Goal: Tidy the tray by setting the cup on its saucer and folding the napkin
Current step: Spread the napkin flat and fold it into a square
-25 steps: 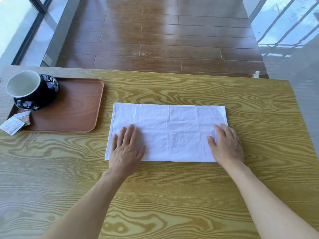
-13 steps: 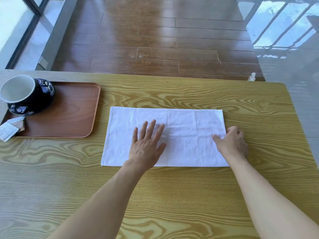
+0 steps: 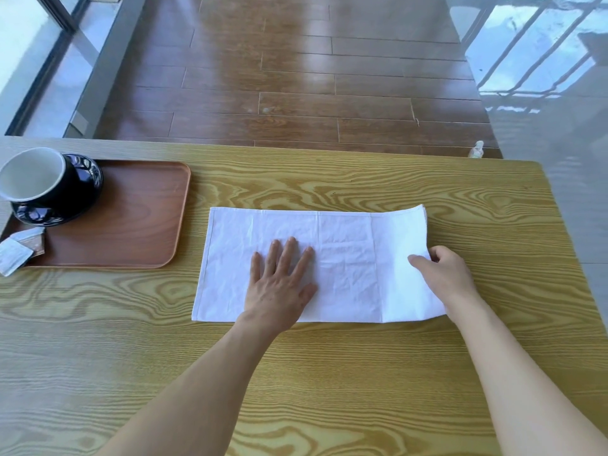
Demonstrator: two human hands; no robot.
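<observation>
A white napkin (image 3: 345,251) lies folded into a long rectangle on the wooden table, right of the tray. My left hand (image 3: 279,284) presses flat on its middle-left part, fingers spread. My right hand (image 3: 444,274) pinches the napkin's right edge, which is lifted slightly off the table. On the brown tray (image 3: 131,225) at the far left, a black cup (image 3: 42,182) with a white inside stands on a black saucer (image 3: 65,212).
Two small sachets (image 3: 19,248) lie at the tray's front-left corner, one hanging over its rim. The table (image 3: 329,373) ends at its far edge just beyond the napkin; wooden floor and a railing lie behind. A small bottle (image 3: 477,149) stands past the far edge.
My left hand slid right along the napkin toward its middle. My right hand went from lying flat to gripping the right edge and has raised it a little.
</observation>
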